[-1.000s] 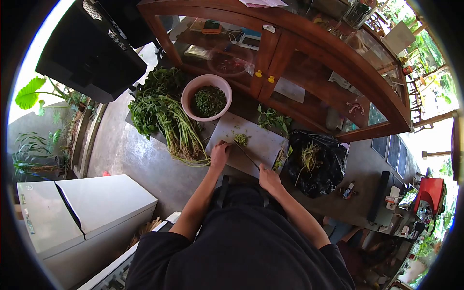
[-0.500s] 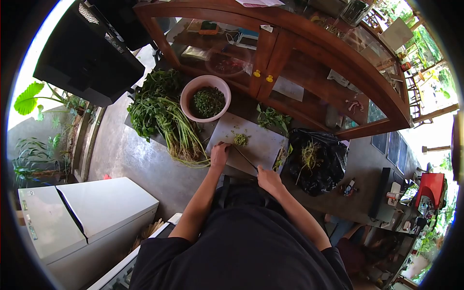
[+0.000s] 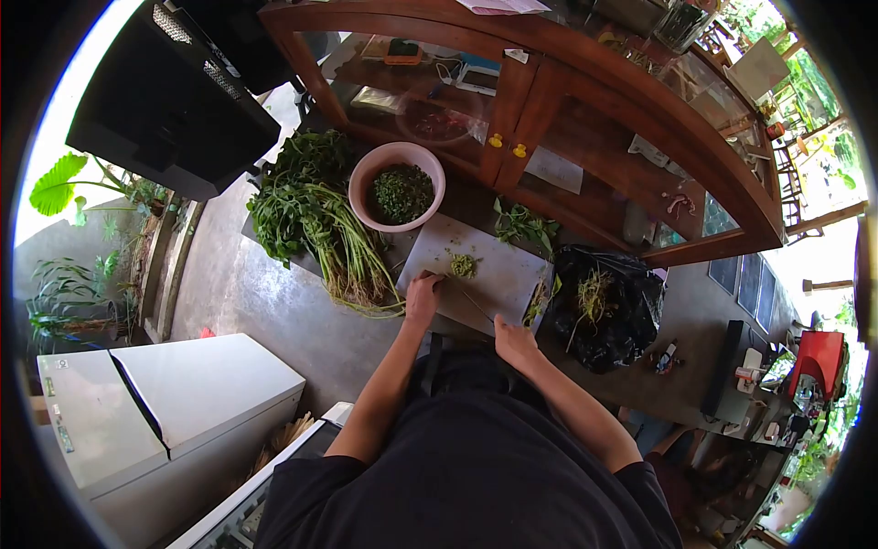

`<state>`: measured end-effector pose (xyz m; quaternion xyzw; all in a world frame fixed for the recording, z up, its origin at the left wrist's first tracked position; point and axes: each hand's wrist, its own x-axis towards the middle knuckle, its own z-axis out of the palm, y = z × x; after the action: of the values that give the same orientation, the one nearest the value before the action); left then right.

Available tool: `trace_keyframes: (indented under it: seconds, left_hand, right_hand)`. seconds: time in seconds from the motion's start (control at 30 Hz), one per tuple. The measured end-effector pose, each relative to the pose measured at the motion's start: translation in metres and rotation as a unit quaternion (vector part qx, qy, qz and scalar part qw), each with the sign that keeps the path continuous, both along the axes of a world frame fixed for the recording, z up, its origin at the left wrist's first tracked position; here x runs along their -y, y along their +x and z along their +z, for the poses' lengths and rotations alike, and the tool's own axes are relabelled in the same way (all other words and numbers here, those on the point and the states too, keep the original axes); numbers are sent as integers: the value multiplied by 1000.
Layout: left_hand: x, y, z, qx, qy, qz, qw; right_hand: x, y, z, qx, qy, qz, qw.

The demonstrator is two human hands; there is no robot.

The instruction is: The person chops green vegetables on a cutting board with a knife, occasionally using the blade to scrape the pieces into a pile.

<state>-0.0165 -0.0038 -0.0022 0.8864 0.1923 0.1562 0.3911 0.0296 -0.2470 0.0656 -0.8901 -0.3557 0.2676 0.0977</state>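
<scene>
My right hand (image 3: pixel 517 342) is wrapped round the handle of a knife (image 3: pixel 477 305), whose blade slants up and left over the cutting board (image 3: pixel 512 261). At the board's left edge is my left hand (image 3: pixel 422 298), its fingers curled together close to the blade's far end; what they hold is too small to make out. A small heap of chopped green stems (image 3: pixel 463 266) lies on the board just beyond the blade. Some trimmings (image 3: pixel 536 304) lie along the board's right edge.
Behind the board stands a pink bowl (image 3: pixel 359 203) of chopped greens. Long-stemmed leafy greens (image 3: pixel 322 220) lie left of it. A black plastic bag (image 3: pixel 631 320) with roots on top is on the right. Leafy sprigs (image 3: pixel 525 225) lie before a wooden glass-door cabinet (image 3: pixel 535 110).
The whole view has shifted slightly to the right. Both hands stay at the board, and the knife blade looks a little lower and flatter against it.
</scene>
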Motion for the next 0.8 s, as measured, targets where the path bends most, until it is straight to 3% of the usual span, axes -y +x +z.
trace_keyframes:
  seconds: [0.2,0.37,0.67,0.8]
  left_hand:
    - [-1,4,6,-41,-18,23,999]
    - [-1,4,3,-35,-15,27,999]
    - [-3,4,2,-15,2,18,1000]
    - [-6,6,4,-18,8,2,1000]
  right_hand:
    - [-2,-2,-38,-53,-42,-14,998]
    - [3,5,-53,-55,-13,-16,998]
    - [-1,6,-14,-64,-65,10,996]
    - [4,8,-54,-33,-27,10,999]
